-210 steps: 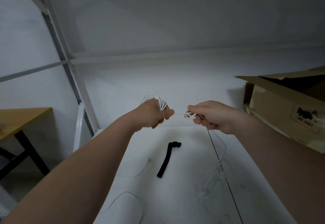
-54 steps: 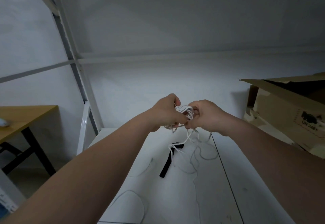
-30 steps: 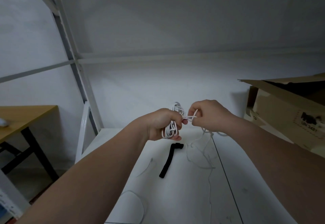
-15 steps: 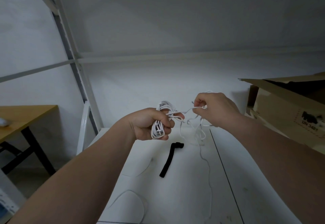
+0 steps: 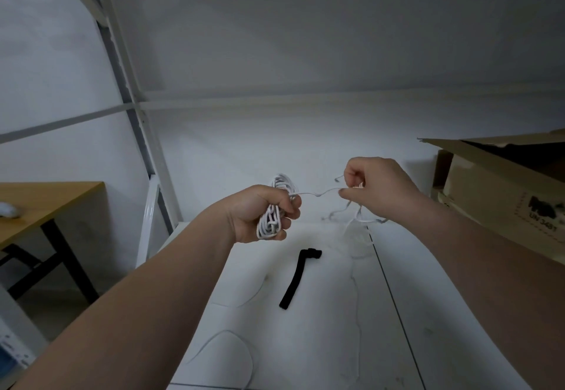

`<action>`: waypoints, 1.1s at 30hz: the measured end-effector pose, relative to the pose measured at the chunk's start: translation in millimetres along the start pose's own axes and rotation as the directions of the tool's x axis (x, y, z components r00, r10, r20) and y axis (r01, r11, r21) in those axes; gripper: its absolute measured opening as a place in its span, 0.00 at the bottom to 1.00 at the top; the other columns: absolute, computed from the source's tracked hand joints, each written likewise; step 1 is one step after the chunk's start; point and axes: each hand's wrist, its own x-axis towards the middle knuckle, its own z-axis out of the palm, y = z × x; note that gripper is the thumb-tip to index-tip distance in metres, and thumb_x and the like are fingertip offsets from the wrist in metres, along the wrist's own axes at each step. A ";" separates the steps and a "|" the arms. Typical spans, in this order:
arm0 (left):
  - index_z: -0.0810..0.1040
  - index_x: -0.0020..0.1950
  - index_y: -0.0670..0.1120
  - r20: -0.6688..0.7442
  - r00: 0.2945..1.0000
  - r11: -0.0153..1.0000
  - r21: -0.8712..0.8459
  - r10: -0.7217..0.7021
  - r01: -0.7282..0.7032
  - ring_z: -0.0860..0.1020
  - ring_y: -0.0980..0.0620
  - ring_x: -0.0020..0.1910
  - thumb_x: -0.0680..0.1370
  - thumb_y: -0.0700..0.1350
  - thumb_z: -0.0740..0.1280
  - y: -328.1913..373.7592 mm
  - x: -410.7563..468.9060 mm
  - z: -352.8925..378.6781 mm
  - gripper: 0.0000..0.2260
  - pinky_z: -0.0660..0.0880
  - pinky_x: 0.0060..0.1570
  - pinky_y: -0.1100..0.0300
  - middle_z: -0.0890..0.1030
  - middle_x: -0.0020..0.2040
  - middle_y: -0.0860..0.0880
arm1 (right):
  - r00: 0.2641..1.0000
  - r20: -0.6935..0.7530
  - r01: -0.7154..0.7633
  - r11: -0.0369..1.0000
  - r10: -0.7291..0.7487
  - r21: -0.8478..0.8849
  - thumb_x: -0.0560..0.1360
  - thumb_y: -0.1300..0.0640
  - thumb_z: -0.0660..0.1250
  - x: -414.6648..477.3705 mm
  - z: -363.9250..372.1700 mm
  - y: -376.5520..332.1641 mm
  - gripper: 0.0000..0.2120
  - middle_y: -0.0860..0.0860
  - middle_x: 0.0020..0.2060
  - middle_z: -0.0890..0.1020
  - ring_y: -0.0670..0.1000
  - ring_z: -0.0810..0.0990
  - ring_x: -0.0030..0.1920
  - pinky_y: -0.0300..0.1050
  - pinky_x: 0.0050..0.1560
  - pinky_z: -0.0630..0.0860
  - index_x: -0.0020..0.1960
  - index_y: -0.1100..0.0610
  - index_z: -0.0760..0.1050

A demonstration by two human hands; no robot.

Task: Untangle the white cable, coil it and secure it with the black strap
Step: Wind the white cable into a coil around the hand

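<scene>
Holding thin white cable (image 5: 270, 225) in the air above the black strap (image 5: 297, 281).
The left hand (image 5: 255, 217) fists the glossy looped bundle; the right hand (image 5: 377, 189) pinches a strand running from it. Below, the flat matte strap lies on the smooth bench (image 5: 321, 347).

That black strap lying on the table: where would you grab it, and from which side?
Pinch the black strap across its narrow width, midway along the straight run, coming down from above. It lies flat on the white table with both long edges exposed; its far end is bent over.
</scene>
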 end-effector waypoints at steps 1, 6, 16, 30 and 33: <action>0.72 0.35 0.47 -0.016 1.000 1.000 0.006 -0.012 0.012 0.71 0.55 0.25 0.66 0.37 0.64 1.2 0.4 0.8 0.05 0.70 0.28 0.65 0.73 0.32 0.50 | 1.000 -0.004 0.008 0.996 -0.008 -0.084 0.70 0.56 0.71 -0.2 -0.3 1.7 0.11 0.43 0.35 0.75 0.47 0.71 0.38 0.40 0.34 0.63 0.35 0.48 0.70; 0.71 0.32 0.47 -0.156 0.987 0.996 -0.081 0.029 -0.042 0.69 0.55 0.22 0.78 0.44 0.61 10.1 4.1 -1.4 0.13 0.68 0.26 0.66 0.73 0.27 0.51 | 0.999 0.022 0.046 0.961 -0.041 -0.274 0.72 0.59 0.66 0.2 3.1 7.8 0.09 0.43 0.51 0.76 0.48 0.68 0.56 0.42 0.41 0.64 0.49 0.47 0.76; 0.66 0.33 0.47 -0.518 0.852 0.899 -0.334 0.076 -0.283 0.65 0.55 0.15 0.78 0.40 0.62 30.9 2.7 -20.6 0.14 0.63 0.22 0.72 0.67 0.20 0.52 | 0.979 0.154 -0.196 0.822 0.134 0.535 0.74 0.58 0.69 1.2 -11.0 -2.7 0.02 0.52 0.38 0.84 0.49 0.80 0.31 0.39 0.27 0.74 0.47 0.55 0.80; 0.64 0.35 0.45 -0.793 0.601 0.806 -0.291 0.098 -0.516 0.65 0.55 0.13 0.77 0.38 0.63 42.9 -10.4 -57.3 0.13 0.64 0.22 0.72 0.67 0.17 0.49 | 0.865 -0.025 -0.500 0.865 0.501 0.028 0.77 0.60 0.63 13.5 -26.2 63.1 0.08 0.58 0.41 0.80 0.56 0.76 0.38 0.43 0.35 0.71 0.46 0.63 0.79; 0.66 0.35 0.45 -0.711 0.687 0.857 -0.251 0.152 -0.450 0.66 0.55 0.14 0.78 0.39 0.63 43.8 -4.9 -40.5 0.12 0.65 0.21 0.71 0.68 0.22 0.49 | 0.816 -0.003 -0.553 0.779 0.578 -0.296 0.75 0.63 0.58 16.4 -16.7 54.3 0.07 0.57 0.39 0.77 0.57 0.75 0.40 0.44 0.38 0.71 0.39 0.62 0.72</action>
